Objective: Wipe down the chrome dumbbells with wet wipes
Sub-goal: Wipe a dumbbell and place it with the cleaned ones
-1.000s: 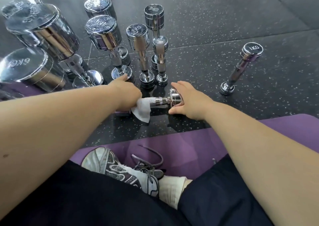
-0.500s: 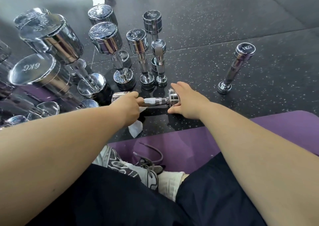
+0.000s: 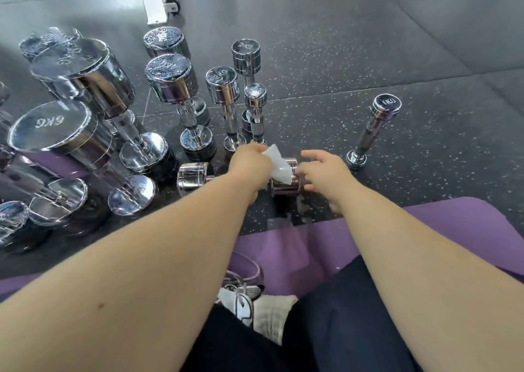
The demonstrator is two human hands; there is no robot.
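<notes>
- Since half a second ago the left hand (image 3: 249,167) has slid along the bar from its left part to the right-side head. The white wet wipe (image 3: 279,165), which hung below the bar, now drapes over that head. The right hand (image 3: 326,177) has loosened from cupping the end.
- The small chrome dumbbell (image 3: 194,177) lies on its side on the black speckled rubber floor (image 3: 382,68), just beyond the far edge of the purple exercise mat (image 3: 453,229). Its bar is hidden under the left hand.
- The left hand is closed round the wipe and presses it onto the metal.
- The right hand is wide, with its fingers spread and the tips at the end of the right-side head, probably to stop the round weight rolling while it is rubbed.
- Laying the dumbbell flat likely puts the bar and both heads within reach of the wipe.
- The other chrome dumbbells (image 3: 170,88) stand on end in a cluster toward the far left of the floor.
- A slim one marked 1KG (image 3: 374,127) stands apart on the right, and whether it is already wiped cannot be told.
</notes>
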